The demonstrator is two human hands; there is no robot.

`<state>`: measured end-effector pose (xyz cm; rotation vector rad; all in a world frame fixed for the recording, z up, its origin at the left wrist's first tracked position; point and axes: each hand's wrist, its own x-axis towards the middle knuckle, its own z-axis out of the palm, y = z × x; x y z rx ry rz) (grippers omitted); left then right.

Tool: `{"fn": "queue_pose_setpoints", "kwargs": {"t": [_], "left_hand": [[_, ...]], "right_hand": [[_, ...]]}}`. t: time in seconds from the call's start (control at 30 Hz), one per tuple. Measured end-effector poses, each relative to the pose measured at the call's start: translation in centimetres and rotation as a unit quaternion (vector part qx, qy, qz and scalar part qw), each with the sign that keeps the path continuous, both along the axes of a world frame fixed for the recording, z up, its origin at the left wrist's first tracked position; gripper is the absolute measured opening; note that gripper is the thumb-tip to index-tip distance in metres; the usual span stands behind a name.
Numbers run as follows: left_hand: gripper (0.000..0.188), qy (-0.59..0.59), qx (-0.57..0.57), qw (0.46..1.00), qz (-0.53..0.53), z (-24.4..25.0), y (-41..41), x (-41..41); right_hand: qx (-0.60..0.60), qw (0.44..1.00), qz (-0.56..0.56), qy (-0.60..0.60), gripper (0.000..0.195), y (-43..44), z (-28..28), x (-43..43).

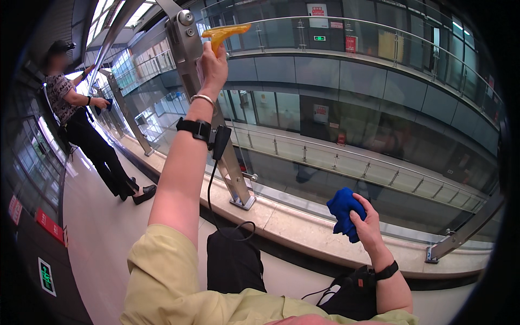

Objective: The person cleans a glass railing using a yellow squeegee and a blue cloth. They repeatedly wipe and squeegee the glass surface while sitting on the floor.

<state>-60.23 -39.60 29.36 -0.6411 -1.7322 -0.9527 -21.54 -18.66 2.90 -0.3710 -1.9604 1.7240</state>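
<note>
My left hand (215,67) is raised and closed around the handle of a yellow, translucent squeegee (226,31). Its blade spreads above my fist, near the top of a steel railing post (189,61). Whether the blade touches the glass panel (280,170) I cannot tell. Lower down on the right, my right hand (369,225) grips a crumpled blue cloth (345,213) in front of the same panel. A bracelet and a black strap with a cabled device (221,142) circle my left wrist; another black strap sits on the right wrist.
A pale stone ledge (280,221) runs beneath the railing. On the left, another person (81,113) stands at the railing, one hand on the handrail (115,24), a dark blue cloth (103,106) in the other. A second steel post (455,239) stands at right. My cable (209,191) hangs loose.
</note>
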Motion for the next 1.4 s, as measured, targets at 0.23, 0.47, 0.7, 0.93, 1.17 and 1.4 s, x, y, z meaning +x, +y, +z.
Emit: {"fn": "queue_pose_setpoints", "kwargs": {"t": [0.23, 0.47, 0.7, 0.93, 1.17, 1.4], "left_hand": [[0.027, -0.076, -0.015, 0.997, 0.012, -3.0, -0.5, 2.3], [0.024, -0.073, -0.028, 0.997, -0.006, -5.6, -1.1, 2.7], [0.024, -0.068, -0.007, 0.998, 0.015, -12.7, -0.4, 3.8], [0.023, -0.027, 0.014, 0.999, -0.011, -9.8, -0.6, 1.9], [0.025, -0.058, 0.032, 0.998, -0.001, -9.5, 0.5, 2.2], [0.022, -0.047, 0.06, 0.997, 0.0, -16.0, 1.6, 1.9]], "right_hand": [[0.004, 1.0, 0.009, 0.003, 0.045, -0.4, 0.0, -0.3], [0.031, 0.999, 0.006, 0.0, 0.046, -0.1, -0.3, -0.4], [0.027, 1.0, 0.007, -0.005, 0.045, 0.4, -0.8, -0.2], [0.033, 0.999, 0.011, -0.007, 0.045, 0.3, -0.7, -0.2], [0.032, 0.999, 0.025, -0.016, 0.044, -0.3, -0.1, -0.3], [-0.005, 0.999, 0.034, -0.028, 0.044, -0.7, 0.3, -0.3]]}}
